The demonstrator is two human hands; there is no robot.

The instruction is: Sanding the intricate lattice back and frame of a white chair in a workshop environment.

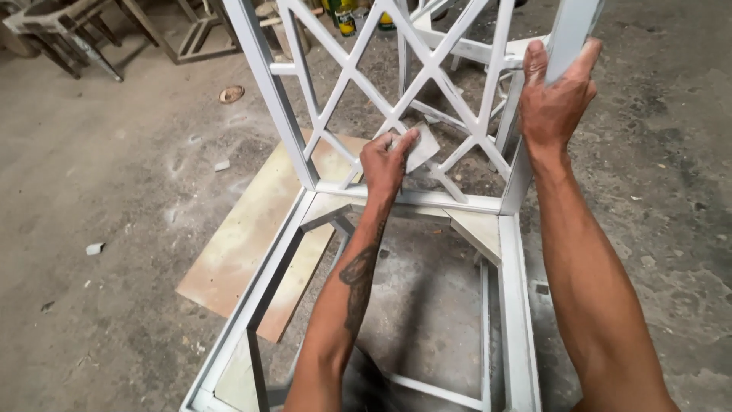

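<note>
A white-primed wooden chair frame point(515, 305) stands below me, its seat open and its lattice back point(358, 76) rising at the far side. My left hand point(385, 162) presses a small grey piece of sandpaper point(422, 149) against the lower part of the lattice, just above the back seat rail. My right hand point(555, 95) grips the right upright post point(573, 27) of the chair back. Both forearms reach over the open seat frame.
A flat plywood board point(244, 244) lies on the dusty concrete floor under the chair's left side. More unfinished wooden furniture point(65, 27) stands at the far left. Bottles point(345, 17) sit behind the lattice. A small round disc point(231, 94) lies on the floor.
</note>
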